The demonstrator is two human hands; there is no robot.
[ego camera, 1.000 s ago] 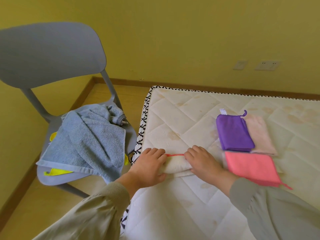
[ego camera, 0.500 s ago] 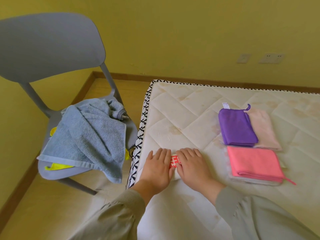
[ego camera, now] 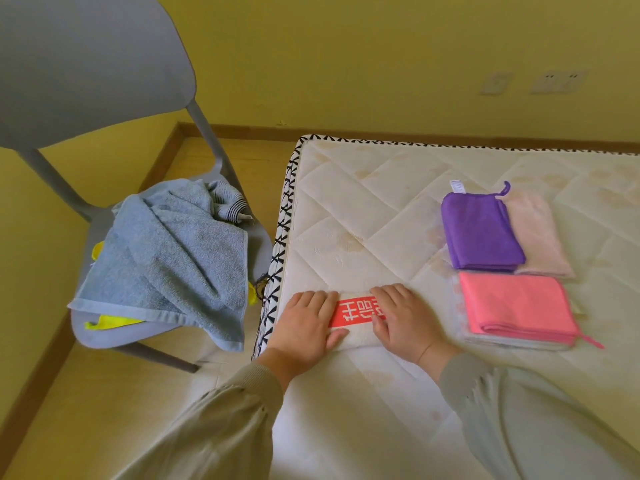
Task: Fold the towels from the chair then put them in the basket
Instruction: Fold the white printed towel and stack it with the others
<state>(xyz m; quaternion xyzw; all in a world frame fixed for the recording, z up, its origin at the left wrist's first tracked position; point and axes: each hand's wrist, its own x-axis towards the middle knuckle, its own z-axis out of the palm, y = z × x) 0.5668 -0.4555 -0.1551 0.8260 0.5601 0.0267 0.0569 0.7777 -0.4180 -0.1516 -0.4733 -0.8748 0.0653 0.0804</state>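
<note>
A white quilted mattress (ego camera: pixel 363 209), edged in black-and-white cross trim, carries a folded white towel (ego camera: pixel 353 313) with a red band near its left edge. Further right lie a folded purple towel (ego camera: pixel 479 233) overlapping a pale pink towel (ego camera: pixel 540 240), and nearer, a coral towel (ego camera: pixel 516 306) stacked on a pale cloth (ego camera: pixel 512 342) (only its edge shows). Beside the mattress, on the floor (ego camera: pixel 86 410), a grey chair (ego camera: pixel 114 336) holds a yellow cloth (ego camera: pixel 110 322) under a crumpled blue towel (ego camera: pixel 173 251).
</note>
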